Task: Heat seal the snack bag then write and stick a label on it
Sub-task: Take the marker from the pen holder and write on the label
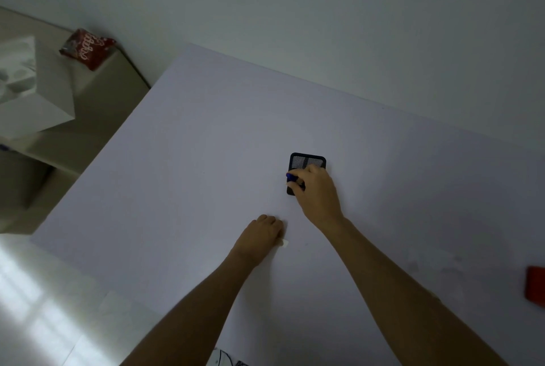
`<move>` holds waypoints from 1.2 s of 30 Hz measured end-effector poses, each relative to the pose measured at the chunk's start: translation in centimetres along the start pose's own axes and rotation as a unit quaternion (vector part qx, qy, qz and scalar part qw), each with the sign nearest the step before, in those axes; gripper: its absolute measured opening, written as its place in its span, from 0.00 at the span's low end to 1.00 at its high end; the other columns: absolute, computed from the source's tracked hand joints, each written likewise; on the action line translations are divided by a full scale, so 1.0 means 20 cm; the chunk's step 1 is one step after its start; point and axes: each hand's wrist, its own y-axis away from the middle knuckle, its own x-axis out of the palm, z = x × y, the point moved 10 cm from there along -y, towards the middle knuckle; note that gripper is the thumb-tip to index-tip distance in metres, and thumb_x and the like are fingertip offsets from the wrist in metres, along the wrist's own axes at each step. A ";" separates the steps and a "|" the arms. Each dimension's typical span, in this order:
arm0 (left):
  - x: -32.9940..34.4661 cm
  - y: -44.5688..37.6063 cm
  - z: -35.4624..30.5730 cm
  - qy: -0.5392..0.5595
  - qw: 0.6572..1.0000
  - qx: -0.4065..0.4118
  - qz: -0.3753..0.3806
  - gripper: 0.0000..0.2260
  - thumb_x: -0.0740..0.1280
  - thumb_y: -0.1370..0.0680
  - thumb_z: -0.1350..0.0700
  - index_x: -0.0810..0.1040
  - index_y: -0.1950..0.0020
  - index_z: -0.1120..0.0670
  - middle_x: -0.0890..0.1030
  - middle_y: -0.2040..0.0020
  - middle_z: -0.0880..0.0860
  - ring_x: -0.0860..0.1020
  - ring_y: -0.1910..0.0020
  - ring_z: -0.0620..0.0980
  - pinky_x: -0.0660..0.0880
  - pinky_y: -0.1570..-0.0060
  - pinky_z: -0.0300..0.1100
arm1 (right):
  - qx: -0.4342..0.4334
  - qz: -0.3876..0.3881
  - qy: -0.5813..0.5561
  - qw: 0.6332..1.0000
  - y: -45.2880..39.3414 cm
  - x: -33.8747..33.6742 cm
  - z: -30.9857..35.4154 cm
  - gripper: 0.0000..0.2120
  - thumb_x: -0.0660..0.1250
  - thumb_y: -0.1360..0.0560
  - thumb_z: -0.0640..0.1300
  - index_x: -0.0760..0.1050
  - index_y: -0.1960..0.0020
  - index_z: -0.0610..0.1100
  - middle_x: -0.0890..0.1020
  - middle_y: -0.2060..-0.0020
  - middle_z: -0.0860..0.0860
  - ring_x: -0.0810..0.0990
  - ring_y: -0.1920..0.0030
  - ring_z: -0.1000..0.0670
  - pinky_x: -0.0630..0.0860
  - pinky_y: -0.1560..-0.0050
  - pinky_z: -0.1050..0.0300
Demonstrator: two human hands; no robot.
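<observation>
A pale tabletop (206, 159) is filling the view. The snack bag (88, 51) is lying well apart on a side shelf. The right hand (317, 191) is gripping a blue pen (292, 177) at a mesh holder (308, 160). The left hand (262, 234), fingers curled, is resting on a small label (284, 243). Judging by this, sticking is remaining.

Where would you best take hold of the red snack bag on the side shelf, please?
Probably by its crimped lower edge: the red snack bag lies flat and tilted on the side shelf, that end overhanging towards the white table, so pinch from the table side.
</observation>
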 end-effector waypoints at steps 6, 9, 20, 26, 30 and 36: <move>0.00 -0.01 0.00 0.000 1.000 -0.001 0.006 0.10 0.63 0.21 0.51 0.75 0.47 0.58 0.75 0.47 0.56 0.71 0.48 0.53 0.72 0.50 0.45 | 0.003 -0.021 -0.013 1.000 -0.01 -0.03 -0.02 0.13 0.65 0.22 0.46 0.79 0.41 0.41 0.78 0.48 0.45 0.75 0.47 0.46 0.77 0.45 0.50; 0.00 -0.01 0.01 0.025 1.000 -0.014 0.010 0.11 0.64 0.22 0.51 0.75 0.48 0.59 0.74 0.48 0.56 0.71 0.48 0.53 0.73 0.50 0.46 | -0.012 -0.035 -0.038 0.999 -0.01 -0.06 0.02 0.12 0.62 0.20 0.46 0.78 0.42 0.40 0.79 0.47 0.45 0.76 0.46 0.46 0.77 0.45 0.50; 0.00 0.00 0.03 0.045 0.996 -0.054 0.053 0.12 0.61 0.20 0.51 0.76 0.49 0.60 0.78 0.49 0.56 0.76 0.51 0.52 0.67 0.55 0.39 | -0.070 -0.057 -0.101 0.991 -0.05 -0.21 0.20 0.11 0.55 0.18 0.50 0.73 0.44 0.45 0.74 0.61 0.54 0.73 0.64 0.55 0.70 0.63 0.64; -0.08 0.03 0.00 0.067 0.996 -0.054 0.008 0.12 0.56 0.19 0.56 0.78 0.48 0.60 0.80 0.50 0.56 0.77 0.52 0.52 0.70 0.51 0.39 | -0.050 -0.035 -0.064 0.996 -0.02 -0.21 0.15 0.14 0.56 0.18 0.50 0.75 0.42 0.44 0.78 0.59 0.51 0.77 0.60 0.51 0.77 0.60 0.56; -0.34 0.09 0.04 0.147 0.966 -0.069 -0.202 0.10 0.61 0.21 0.60 0.76 0.41 0.58 0.80 0.47 0.55 0.78 0.50 0.52 0.75 0.47 0.42 | -0.022 0.014 -0.036 0.999 0.00 -0.14 0.08 0.12 0.59 0.19 0.47 0.77 0.48 0.39 0.82 0.56 0.44 0.80 0.58 0.46 0.79 0.57 0.50; -0.66 0.13 -0.11 0.013 0.936 0.067 -0.344 0.22 0.70 0.26 0.60 0.72 0.33 0.58 0.78 0.39 0.58 0.77 0.45 0.54 0.76 0.47 0.45 | -0.016 0.115 -0.005 0.993 0.06 -0.03 0.07 0.11 0.61 0.20 0.47 0.79 0.47 0.42 0.83 0.57 0.45 0.81 0.60 0.46 0.78 0.60 0.53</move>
